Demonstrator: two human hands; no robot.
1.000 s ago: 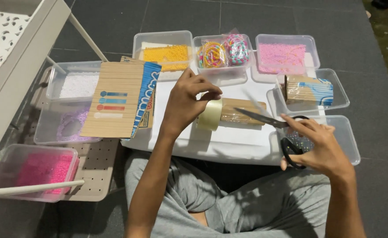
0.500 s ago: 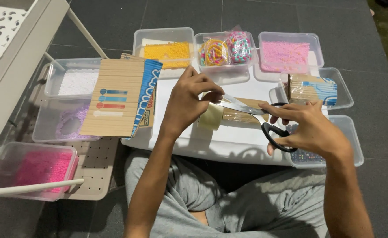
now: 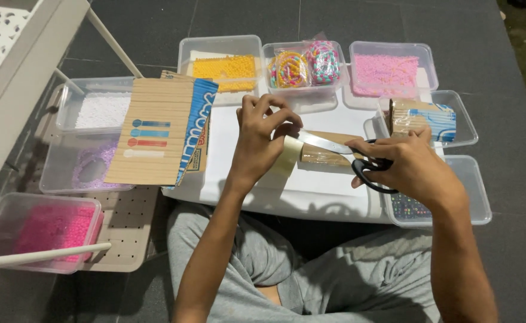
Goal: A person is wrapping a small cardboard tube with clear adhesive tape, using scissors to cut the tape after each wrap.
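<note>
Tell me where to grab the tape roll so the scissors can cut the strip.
Probably best to pinch the tape roll by its rim on the side away from the scissors, as the left hand does now. The blades come in from the right hand, so gripping from the left likely keeps fingers off the cutting line.

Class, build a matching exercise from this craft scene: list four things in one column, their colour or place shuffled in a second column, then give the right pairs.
Things:
1. scissors
2. tape roll
3. top-right tub
4. top-left tub

Descriptions:
A. holds yellow beads
B. in the right hand
C. holds pale pink beads
D. in the left hand

Pairs: 1-B, 2-D, 3-C, 4-A
</note>
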